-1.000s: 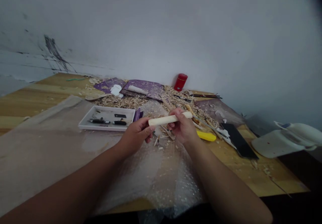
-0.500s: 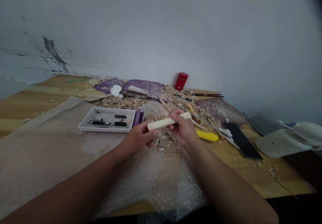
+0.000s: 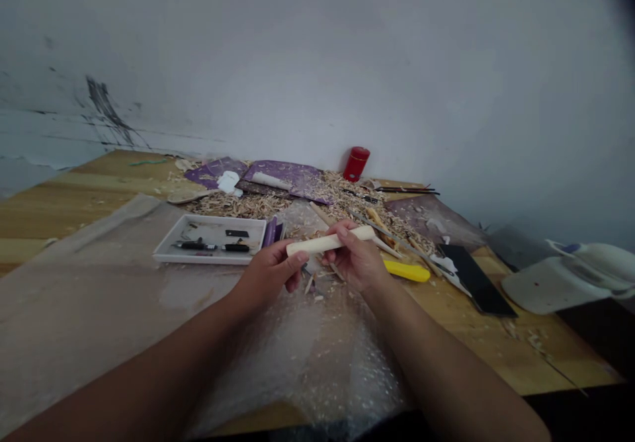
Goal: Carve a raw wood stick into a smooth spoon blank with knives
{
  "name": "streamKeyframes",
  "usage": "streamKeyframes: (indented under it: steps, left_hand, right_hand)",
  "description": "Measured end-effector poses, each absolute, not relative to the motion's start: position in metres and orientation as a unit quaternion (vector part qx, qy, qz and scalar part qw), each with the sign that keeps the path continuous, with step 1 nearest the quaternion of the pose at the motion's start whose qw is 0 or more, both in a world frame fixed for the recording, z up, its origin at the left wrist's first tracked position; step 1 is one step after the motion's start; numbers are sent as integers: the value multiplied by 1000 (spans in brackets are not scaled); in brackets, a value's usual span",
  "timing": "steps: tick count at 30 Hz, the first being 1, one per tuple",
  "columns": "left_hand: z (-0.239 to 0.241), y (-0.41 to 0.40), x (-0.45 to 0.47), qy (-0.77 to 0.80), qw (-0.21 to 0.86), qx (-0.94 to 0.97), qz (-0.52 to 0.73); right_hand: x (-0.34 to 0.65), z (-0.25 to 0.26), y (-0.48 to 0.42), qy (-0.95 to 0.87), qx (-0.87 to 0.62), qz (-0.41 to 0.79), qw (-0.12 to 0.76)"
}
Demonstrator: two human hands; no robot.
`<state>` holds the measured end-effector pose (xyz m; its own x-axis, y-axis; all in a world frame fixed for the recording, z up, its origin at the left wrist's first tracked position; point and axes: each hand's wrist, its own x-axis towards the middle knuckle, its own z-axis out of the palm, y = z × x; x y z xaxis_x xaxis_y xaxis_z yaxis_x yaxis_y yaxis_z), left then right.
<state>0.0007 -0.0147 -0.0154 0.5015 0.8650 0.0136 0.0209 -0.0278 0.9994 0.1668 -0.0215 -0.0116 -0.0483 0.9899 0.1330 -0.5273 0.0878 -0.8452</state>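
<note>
A pale, smooth wooden rod [image 3: 320,242] is held between my two hands above the plastic sheet, its right end tilted slightly up. My left hand [image 3: 272,266] grips the rod's left end, thumb along the near side. Around the rod's right part close the thumb and fingers of my right hand [image 3: 354,257]. Beyond my hands lie wood shavings [image 3: 248,204] and several thin tools and sticks. A yellow handle [image 3: 407,270] rests just right of my right hand.
Left of my hands is a white tray [image 3: 163,249] holding black pen-like tools. A red canister [image 3: 356,164] stands by the wall. To the right are a dark flat slab [image 3: 479,282] and a white tub [image 3: 550,286]. Bubble wrap [image 3: 322,356] covers the table's near part.
Both hands and the rod have shifted slightly left. The grip looks much the same, and the view has tilted a little.
</note>
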Motion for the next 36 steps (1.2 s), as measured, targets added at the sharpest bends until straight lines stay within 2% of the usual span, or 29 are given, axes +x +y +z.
streamKeyframes:
  steps: [8, 21, 28, 36]
  left_hand:
    - [-16, -17, 2, 375, 585, 646, 316]
    - [-17, -17, 2, 371, 585, 627, 357]
    - [-16, -19, 2, 381, 550, 672, 317]
    - [-18, -18, 7, 388, 588, 661, 260]
  right_hand:
    - [166, -12, -20, -377, -323, 599, 629]
    - [168, -6, -22, -373, -290, 622, 624]
    - [159, -13, -24, -406, -350, 606, 587]
    - [164, -8, -26, -406, -338, 605, 596]
